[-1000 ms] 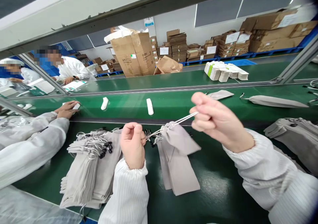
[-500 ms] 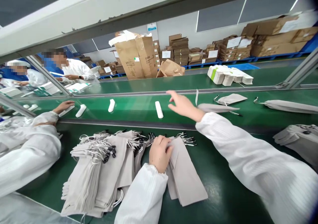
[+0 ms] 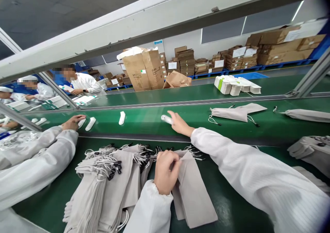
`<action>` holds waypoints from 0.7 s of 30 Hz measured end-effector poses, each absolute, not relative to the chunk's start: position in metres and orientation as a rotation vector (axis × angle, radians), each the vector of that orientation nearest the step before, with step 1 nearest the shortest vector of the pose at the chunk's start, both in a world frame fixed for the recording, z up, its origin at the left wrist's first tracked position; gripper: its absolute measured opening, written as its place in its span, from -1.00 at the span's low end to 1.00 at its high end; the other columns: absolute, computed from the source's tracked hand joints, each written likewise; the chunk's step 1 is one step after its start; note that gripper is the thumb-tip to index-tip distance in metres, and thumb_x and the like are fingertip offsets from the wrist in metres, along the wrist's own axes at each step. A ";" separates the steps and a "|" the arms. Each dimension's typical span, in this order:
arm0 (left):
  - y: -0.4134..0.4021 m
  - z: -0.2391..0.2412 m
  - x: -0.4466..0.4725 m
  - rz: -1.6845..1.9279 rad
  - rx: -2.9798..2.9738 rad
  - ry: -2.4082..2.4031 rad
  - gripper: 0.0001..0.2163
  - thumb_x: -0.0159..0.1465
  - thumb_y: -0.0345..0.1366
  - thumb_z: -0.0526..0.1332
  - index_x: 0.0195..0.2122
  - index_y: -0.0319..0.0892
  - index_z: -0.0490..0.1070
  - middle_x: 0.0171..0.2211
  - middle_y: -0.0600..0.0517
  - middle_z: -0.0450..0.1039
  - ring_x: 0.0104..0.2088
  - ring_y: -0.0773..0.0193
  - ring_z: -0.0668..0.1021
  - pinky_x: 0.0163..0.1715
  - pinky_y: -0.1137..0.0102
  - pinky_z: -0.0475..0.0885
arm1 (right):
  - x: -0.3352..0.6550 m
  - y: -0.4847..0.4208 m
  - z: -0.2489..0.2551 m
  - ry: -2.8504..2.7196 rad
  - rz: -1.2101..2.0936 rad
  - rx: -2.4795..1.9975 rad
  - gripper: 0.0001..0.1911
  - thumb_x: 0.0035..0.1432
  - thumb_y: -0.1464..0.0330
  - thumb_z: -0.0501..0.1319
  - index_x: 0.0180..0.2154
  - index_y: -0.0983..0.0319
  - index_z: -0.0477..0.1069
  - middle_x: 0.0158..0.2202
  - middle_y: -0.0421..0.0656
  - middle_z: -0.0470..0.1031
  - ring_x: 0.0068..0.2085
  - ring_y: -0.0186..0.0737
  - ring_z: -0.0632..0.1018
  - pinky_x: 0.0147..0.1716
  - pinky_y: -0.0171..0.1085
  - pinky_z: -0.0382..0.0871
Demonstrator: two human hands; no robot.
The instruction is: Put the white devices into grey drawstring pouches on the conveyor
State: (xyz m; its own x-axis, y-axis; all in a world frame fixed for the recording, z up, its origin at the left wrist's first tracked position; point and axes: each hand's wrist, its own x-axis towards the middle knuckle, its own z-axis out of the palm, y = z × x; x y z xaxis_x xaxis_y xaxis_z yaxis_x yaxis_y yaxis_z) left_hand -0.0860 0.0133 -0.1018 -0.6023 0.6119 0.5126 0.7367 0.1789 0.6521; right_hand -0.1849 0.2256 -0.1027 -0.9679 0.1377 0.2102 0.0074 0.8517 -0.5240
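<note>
The person's left hand (image 3: 166, 171) sits low at the centre of the frame, its grip closed on the top edge of a flat drawstring pouch (image 3: 194, 191), a greige fabric bag lying on the green conveyor table (image 3: 232, 209). That pouch lies just right of a large pile of pouches (image 3: 108, 188), their white cords and black cord stops bunched along the top (the stops are too small to see in detail).

The right hand (image 3: 179, 123), in a white ribbed sleeve, stretches up across the table to the far belt (image 3: 278, 131). Its grip is narrow, with the fingertips (image 3: 170, 113) at one end of a white rounded bar (image 3: 166, 119); I cannot tell whether the bar is held or only touched.

Further right on that belt lie a pouch with loose cords (image 3: 229, 114) and another pouch (image 3: 306, 115) at the frame's edge, while a white bar (image 3: 122, 118) lies to the left. A co-worker's hand (image 3: 73, 123) at the left rests just beside two more white bars (image 3: 86, 123).

Folded pouches (image 3: 311, 150) sit at the right edge. White paper packs (image 3: 235, 85) stand on a farther belt at upper right, before cartons on blue pallets (image 3: 281, 43). Two more co-workers (image 3: 77, 85) work at upper left.
</note>
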 end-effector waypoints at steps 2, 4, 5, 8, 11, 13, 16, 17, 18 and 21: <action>0.013 -0.097 -0.086 -1.694 -1.224 -2.288 -0.85 0.25 -0.39 0.22 -0.43 -0.13 0.26 -0.46 0.12 0.35 -0.44 0.31 0.35 -0.37 0.37 0.23 | -0.161 0.228 -0.093 -2.571 1.118 -0.052 -0.06 0.20 0.49 0.12 0.37 0.24 -0.50 0.22 0.17 0.17 0.06 -0.14 0.45 0.06 -0.12 0.40; 0.015 -0.092 -0.086 -1.884 -1.130 -2.297 -0.85 0.21 -0.37 0.26 -0.45 -0.14 0.30 -0.47 0.12 0.31 -0.44 0.32 0.34 -0.40 0.40 0.21 | -0.132 0.225 -0.081 -2.188 1.596 0.041 0.04 0.17 0.36 0.23 0.36 0.08 -0.54 0.24 0.09 0.14 -0.03 -0.18 0.52 -0.05 -0.13 0.49; 0.017 -0.090 -0.086 -1.936 -1.109 -2.300 -0.86 0.19 -0.38 0.28 -0.46 -0.15 0.32 -0.47 0.12 0.31 -0.43 0.32 0.35 -0.38 0.40 0.22 | -0.117 0.221 -0.075 -1.988 1.809 0.089 0.08 0.12 0.31 0.29 0.36 -0.01 -0.49 0.23 0.03 0.15 -0.08 -0.19 0.55 -0.09 -0.12 0.52; 0.022 -0.081 -0.083 -2.035 -1.074 -2.231 -0.85 0.14 -0.37 0.34 -0.48 -0.16 0.36 -0.47 0.11 0.30 -0.41 0.32 0.36 -0.36 0.40 0.23 | -0.077 0.210 -0.061 -1.735 2.133 0.174 0.14 0.00 0.25 0.42 0.32 -0.15 -0.38 0.07 -0.11 0.29 -0.23 -0.21 0.59 -0.19 -0.08 0.57; 0.029 -0.071 -0.078 -2.046 -0.968 -2.099 -0.86 0.16 -0.34 0.35 -0.46 -0.15 0.38 -0.42 0.09 0.33 -0.35 0.29 0.41 -0.30 0.39 0.29 | -0.055 0.203 -0.059 -1.800 2.182 0.196 -0.07 0.09 0.18 0.38 0.29 -0.11 -0.17 -0.01 -0.15 0.36 -0.27 -0.24 0.57 -0.27 -0.15 0.55; 0.033 -0.065 -0.076 -2.021 -0.882 -2.043 -0.86 0.17 -0.33 0.34 -0.45 -0.15 0.38 -0.35 0.06 0.36 -0.27 0.27 0.44 -0.20 0.36 0.34 | -0.050 0.200 -0.062 -1.966 2.091 0.235 -0.47 0.24 0.11 0.22 0.18 0.02 0.17 0.00 -0.11 0.38 -0.16 -0.22 0.54 -0.19 -0.17 0.51; 0.035 -0.060 -0.078 -2.040 -0.791 -1.998 -0.85 0.16 -0.30 0.35 -0.45 -0.15 0.38 -0.23 0.01 0.39 -0.12 0.22 0.47 -0.11 0.35 0.37 | -0.046 0.196 -0.063 -2.232 1.906 0.356 -0.65 0.36 0.09 0.04 -0.14 0.17 0.46 -0.08 -0.10 0.44 -0.04 -0.19 0.47 -0.07 -0.18 0.41; 0.034 -0.060 -0.081 -2.063 -0.775 -1.992 -0.84 0.15 -0.29 0.36 -0.45 -0.15 0.39 -0.22 0.01 0.39 -0.10 0.22 0.47 -0.11 0.36 0.37 | -0.044 0.195 -0.061 -2.276 1.914 0.380 -0.67 0.35 0.11 0.07 -0.17 0.18 0.47 -0.17 -0.12 0.45 -0.13 -0.22 0.47 -0.15 -0.22 0.42; 0.031 -0.060 -0.085 -2.094 -0.745 -1.982 -0.83 0.14 -0.28 0.38 -0.46 -0.16 0.39 -0.23 0.01 0.39 -0.12 0.24 0.47 -0.15 0.38 0.38 | -0.040 0.195 -0.057 -2.275 1.987 0.370 -0.72 0.33 0.13 0.11 -0.18 0.18 0.45 -0.30 -0.17 0.42 -0.28 -0.29 0.45 -0.30 -0.28 0.40; 0.016 -0.062 -0.097 -2.275 -0.473 -1.828 -0.75 0.17 -0.19 0.37 -0.48 -0.17 0.34 -0.43 0.10 0.31 -0.46 0.42 0.37 -0.49 0.52 0.29 | -0.023 0.199 -0.036 -1.957 2.368 0.214 -0.82 0.26 0.23 0.21 -0.16 0.13 0.30 -0.56 -0.40 0.07 -0.63 -0.48 0.05 -0.65 -0.44 0.01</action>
State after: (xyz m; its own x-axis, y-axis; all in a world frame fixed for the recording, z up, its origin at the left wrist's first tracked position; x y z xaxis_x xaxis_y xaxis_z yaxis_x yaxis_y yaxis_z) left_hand -0.0971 0.0165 -0.0616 -0.9322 0.0546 0.3578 0.3376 -0.2252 0.9139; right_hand -0.0229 0.1992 -0.0358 -0.9884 -0.0406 0.1463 -0.1360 -0.1908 -0.9721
